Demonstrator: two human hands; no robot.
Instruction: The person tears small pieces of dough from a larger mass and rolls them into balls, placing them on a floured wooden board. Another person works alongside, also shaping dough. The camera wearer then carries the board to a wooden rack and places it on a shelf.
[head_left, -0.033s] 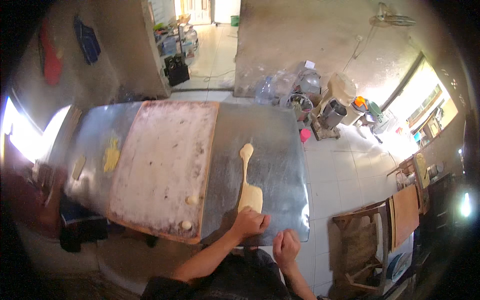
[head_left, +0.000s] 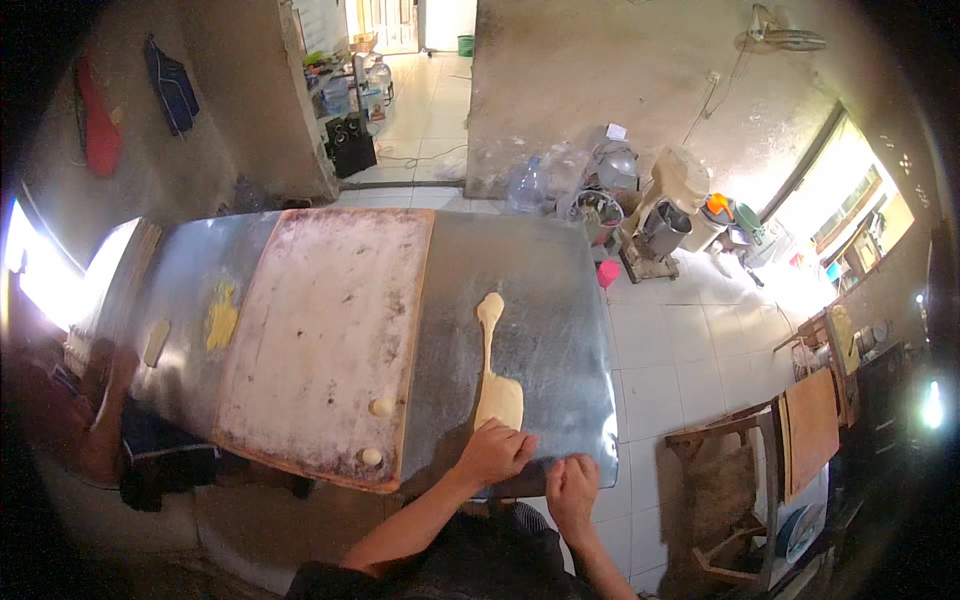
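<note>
A long piece of pale dough lies on the grey metal tabletop. Its far end is a small rounded lump, joined by a thin neck to a wide flat part close to me. My left hand is closed over the near end of that dough, with the fingers curled under. Just right of it, at the table's front edge, my right hand is closed too, apart from the dough strip. Whatever its fingers may hold is hidden. Two small dough balls rest on the floury board to my left.
Left of the board are a yellow smear and a pale flat scraper-like piece. Another person's arm is at the far left. Beyond the table's right corner stand a bucket and a mixer. A wooden stand is at right.
The view has shifted slightly. The other person's arm at the far left shows more clearly beside the table. My hands and the dough look almost the same.
</note>
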